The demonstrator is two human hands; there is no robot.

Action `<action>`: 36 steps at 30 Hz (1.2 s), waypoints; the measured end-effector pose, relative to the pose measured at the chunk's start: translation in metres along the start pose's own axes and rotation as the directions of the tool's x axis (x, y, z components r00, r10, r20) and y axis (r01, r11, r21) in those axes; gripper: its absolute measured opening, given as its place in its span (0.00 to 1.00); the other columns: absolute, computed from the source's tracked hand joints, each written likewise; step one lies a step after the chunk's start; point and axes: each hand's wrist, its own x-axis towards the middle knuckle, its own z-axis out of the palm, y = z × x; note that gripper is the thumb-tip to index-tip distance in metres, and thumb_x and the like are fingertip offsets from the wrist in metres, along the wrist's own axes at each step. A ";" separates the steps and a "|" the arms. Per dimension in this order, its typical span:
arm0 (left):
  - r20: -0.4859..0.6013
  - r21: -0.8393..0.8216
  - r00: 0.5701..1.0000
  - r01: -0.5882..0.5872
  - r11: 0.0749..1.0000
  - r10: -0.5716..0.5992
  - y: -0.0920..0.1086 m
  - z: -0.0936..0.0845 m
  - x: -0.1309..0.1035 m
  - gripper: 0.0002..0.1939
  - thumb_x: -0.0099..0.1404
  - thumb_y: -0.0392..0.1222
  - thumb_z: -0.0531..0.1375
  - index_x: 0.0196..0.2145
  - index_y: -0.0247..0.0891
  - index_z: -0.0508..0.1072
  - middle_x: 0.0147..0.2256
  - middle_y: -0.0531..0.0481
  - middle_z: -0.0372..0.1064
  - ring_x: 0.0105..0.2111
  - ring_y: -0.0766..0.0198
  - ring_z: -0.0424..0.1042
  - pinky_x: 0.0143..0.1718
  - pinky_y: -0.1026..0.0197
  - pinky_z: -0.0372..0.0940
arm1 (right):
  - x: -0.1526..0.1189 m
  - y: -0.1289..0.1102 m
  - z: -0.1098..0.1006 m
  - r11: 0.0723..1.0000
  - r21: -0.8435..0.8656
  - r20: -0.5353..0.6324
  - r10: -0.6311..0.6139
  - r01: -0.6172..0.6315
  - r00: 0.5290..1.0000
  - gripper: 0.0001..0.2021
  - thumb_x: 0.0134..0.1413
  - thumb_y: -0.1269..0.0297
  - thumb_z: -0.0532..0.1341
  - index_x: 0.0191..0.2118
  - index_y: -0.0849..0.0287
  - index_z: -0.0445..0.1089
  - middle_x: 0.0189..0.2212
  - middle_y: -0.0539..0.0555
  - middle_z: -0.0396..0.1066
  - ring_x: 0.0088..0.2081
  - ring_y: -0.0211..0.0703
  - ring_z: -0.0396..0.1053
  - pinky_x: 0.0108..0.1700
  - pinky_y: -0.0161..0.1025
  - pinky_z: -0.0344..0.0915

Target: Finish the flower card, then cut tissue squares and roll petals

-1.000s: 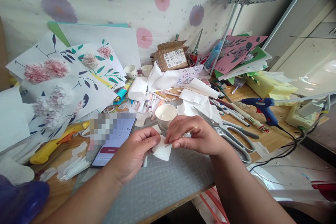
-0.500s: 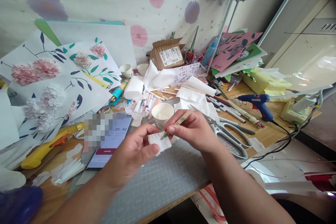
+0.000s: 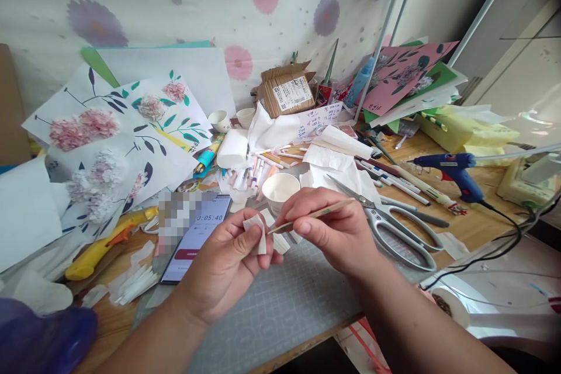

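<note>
My left hand (image 3: pixel 236 257) pinches a small folded piece of white tissue paper (image 3: pixel 258 235) between thumb and fingers. My right hand (image 3: pixel 331 231) is closed round a thin, pale, pointed stick (image 3: pixel 326 209) with green marks. The stick's tip meets the fold of the paper or lies just beside it; I cannot tell which. Under the hands, another white paper strip (image 3: pixel 281 243) shows above the grey cutting mat (image 3: pixel 263 315). Just beyond the fingers stands a white paper cup (image 3: pixel 281 188).
Large scissors (image 3: pixel 394 228) lie to the right, with a blue glue gun (image 3: pixel 456 172) farther out. A phone (image 3: pixel 199 239) and a yellow-handled tool (image 3: pixel 99 245) are on the left. Pens, paper flower pictures (image 3: pixel 105 175) and a cardboard box (image 3: pixel 287 90) fill the back.
The white paper, spread flat before, is now folded upright in my left hand. My right hand has turned the stick lower and more level. The view has shifted slightly left.
</note>
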 end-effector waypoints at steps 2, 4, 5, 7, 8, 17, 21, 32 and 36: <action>0.002 -0.043 1.000 0.018 0.999 -0.018 -0.001 -0.001 0.000 0.10 0.63 0.43 0.66 0.29 0.36 0.70 0.20 0.56 0.67 0.21 0.72 0.64 0.32 0.65 0.71 | -0.001 -0.002 0.004 0.998 -0.043 0.019 -0.041 0.042 0.999 0.01 0.57 0.68 0.64 0.34 0.57 0.74 0.28 0.52 0.76 0.36 0.42 0.74 0.36 0.39 0.72; -0.004 -0.063 0.999 0.034 0.997 -0.035 -0.003 -0.001 -0.001 0.10 0.63 0.43 0.66 0.29 0.37 0.70 0.20 0.56 0.67 0.21 0.72 0.64 0.31 0.65 0.70 | -0.001 -0.003 0.006 0.995 -0.069 0.037 -0.066 0.069 0.997 0.01 0.57 0.68 0.64 0.34 0.57 0.74 0.28 0.52 0.76 0.36 0.42 0.74 0.37 0.40 0.72; -0.008 -0.069 0.999 0.039 0.997 -0.039 -0.003 -0.001 -0.001 0.10 0.63 0.43 0.66 0.30 0.37 0.71 0.20 0.56 0.67 0.21 0.72 0.64 0.31 0.66 0.70 | -0.001 -0.003 0.006 0.994 -0.078 0.043 -0.072 0.075 0.997 0.01 0.57 0.68 0.64 0.34 0.57 0.74 0.28 0.52 0.76 0.36 0.42 0.74 0.37 0.40 0.73; -0.015 -0.084 0.999 0.042 0.996 -0.044 -0.002 0.000 -0.001 0.07 0.62 0.41 0.67 0.32 0.38 0.71 0.20 0.56 0.67 0.22 0.72 0.65 0.32 0.66 0.71 | -0.001 -0.002 0.005 0.993 -0.088 0.041 -0.081 0.085 0.996 0.01 0.57 0.69 0.64 0.35 0.57 0.74 0.28 0.52 0.76 0.36 0.42 0.74 0.38 0.40 0.72; -0.017 -0.094 0.999 0.041 0.995 -0.043 -0.002 0.001 -0.001 0.07 0.62 0.39 0.67 0.33 0.39 0.72 0.21 0.56 0.68 0.22 0.72 0.66 0.32 0.66 0.71 | -0.002 -0.001 0.004 0.992 -0.091 0.038 -0.085 0.088 0.996 0.01 0.57 0.69 0.64 0.35 0.58 0.74 0.29 0.52 0.76 0.36 0.42 0.74 0.38 0.40 0.72; -0.115 0.158 0.993 -0.006 0.987 0.024 -0.001 0.003 0.001 0.09 0.54 0.40 0.72 0.28 0.40 0.74 0.20 0.56 0.70 0.21 0.71 0.67 0.30 0.68 0.67 | -0.002 0.001 -0.001 0.995 -0.083 0.040 -0.055 0.058 0.998 0.03 0.56 0.70 0.64 0.37 0.58 0.75 0.31 0.54 0.76 0.36 0.42 0.74 0.38 0.40 0.71; -0.173 0.572 0.952 -0.111 0.812 0.252 -0.002 0.000 0.001 0.06 0.57 0.42 0.69 0.27 0.41 0.77 0.21 0.56 0.70 0.21 0.69 0.67 0.24 0.68 0.62 | -0.001 -0.001 0.000 0.997 -0.068 0.085 -0.036 0.041 0.996 0.02 0.57 0.69 0.64 0.35 0.58 0.74 0.29 0.53 0.76 0.36 0.42 0.74 0.37 0.40 0.72; -0.169 0.550 0.938 -0.165 0.819 0.303 -0.001 -0.002 -0.003 0.11 0.54 0.45 0.71 0.28 0.41 0.73 0.26 0.56 0.73 0.22 0.68 0.69 0.24 0.68 0.63 | 0.000 0.000 -0.003 0.999 -0.047 0.128 -0.019 0.025 0.992 0.01 0.56 0.69 0.64 0.34 0.59 0.74 0.30 0.55 0.77 0.34 0.42 0.74 0.36 0.40 0.71; -0.140 0.545 0.955 -0.146 0.825 0.262 -0.005 -0.012 -0.005 0.10 0.58 0.48 0.69 0.32 0.43 0.74 0.23 0.57 0.68 0.24 0.68 0.65 0.26 0.68 0.60 | -0.001 0.001 -0.004 1.000 -0.004 0.112 -0.003 0.004 0.994 0.01 0.55 0.69 0.65 0.33 0.59 0.74 0.30 0.55 0.77 0.34 0.42 0.74 0.36 0.40 0.71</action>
